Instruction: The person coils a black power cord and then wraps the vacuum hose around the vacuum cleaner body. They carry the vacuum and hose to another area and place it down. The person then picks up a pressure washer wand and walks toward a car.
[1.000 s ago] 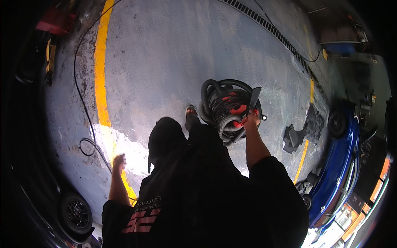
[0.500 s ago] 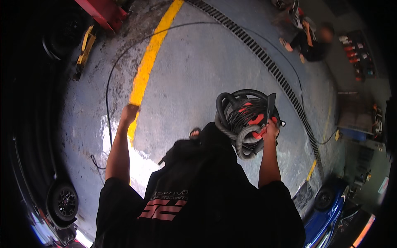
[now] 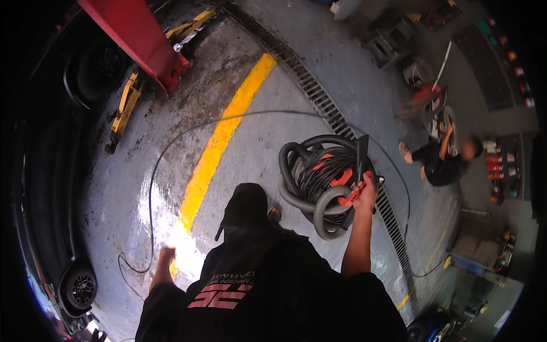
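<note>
On my right, my right hand [image 3: 366, 195] is closed around a red handle of a black-and-red vacuum cleaner [image 3: 326, 176]. Its grey ribbed hose [image 3: 327, 210] loops over the near side, and a black cord [image 3: 319, 165] lies coiled on top. A flat black nozzle [image 3: 362, 151] sticks up just beyond my fingers. The machine appears to be carried, though its underside is hidden. On the other side, my left hand [image 3: 167, 255] hangs low with fingers curled in and nothing visible in it, slightly blurred, over the bright wet floor.
A yellow line [image 3: 225, 142] and a grated drain [image 3: 307, 82] cross the floor, with a thin black cable [image 3: 171, 142] trailing over both. A red lift post [image 3: 137, 40] with yellow arms [image 3: 126, 108] stands far left, beside a dark car [image 3: 48, 171]. Far right, a person [image 3: 447, 159] sits low.
The view has moved forward; lift post and drain show more. My left hand has swung down and back. The vacuum cleaner stays in my right hand. One leg has stepped forward.
</note>
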Demonstrator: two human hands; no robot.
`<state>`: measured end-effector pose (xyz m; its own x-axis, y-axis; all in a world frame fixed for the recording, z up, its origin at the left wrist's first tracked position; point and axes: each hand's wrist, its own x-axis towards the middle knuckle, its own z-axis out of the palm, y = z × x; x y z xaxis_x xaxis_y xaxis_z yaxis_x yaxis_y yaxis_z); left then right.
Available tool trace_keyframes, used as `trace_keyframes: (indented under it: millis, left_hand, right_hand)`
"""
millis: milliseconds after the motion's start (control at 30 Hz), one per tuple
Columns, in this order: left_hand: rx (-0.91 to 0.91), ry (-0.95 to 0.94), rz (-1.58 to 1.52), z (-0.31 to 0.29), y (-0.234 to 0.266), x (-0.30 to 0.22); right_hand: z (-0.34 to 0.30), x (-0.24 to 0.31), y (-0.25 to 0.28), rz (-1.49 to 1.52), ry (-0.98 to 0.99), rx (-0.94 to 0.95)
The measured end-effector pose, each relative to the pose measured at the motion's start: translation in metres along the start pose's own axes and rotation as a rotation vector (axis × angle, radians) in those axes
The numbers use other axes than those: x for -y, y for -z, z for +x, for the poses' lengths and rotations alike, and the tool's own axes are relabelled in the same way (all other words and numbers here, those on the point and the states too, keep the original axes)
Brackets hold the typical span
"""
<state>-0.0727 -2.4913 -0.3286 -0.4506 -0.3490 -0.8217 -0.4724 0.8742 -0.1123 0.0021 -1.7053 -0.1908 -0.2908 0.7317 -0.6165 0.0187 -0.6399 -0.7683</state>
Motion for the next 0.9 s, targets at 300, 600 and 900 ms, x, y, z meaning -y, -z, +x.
trace_keyframes:
  millis: [300,600,900]
  left_hand:
    - [-0.044,-0.019,-0.187,0.069,0.105,-0.294]
    - [-0.3,-0.957,-0.55,0.08,0.493,-0.874]
    - [-0.108,-0.419,-0.319,0.195,0.438,-0.915]
  right_hand:
    - [0.154,0.176,-0.304,-0.02,-0.024,0.235]
    - [0.285,0.334,-0.571,0.113,0.158,0.571]
    - [0.494,0.447,-0.865,0.029,0.077,0.681]
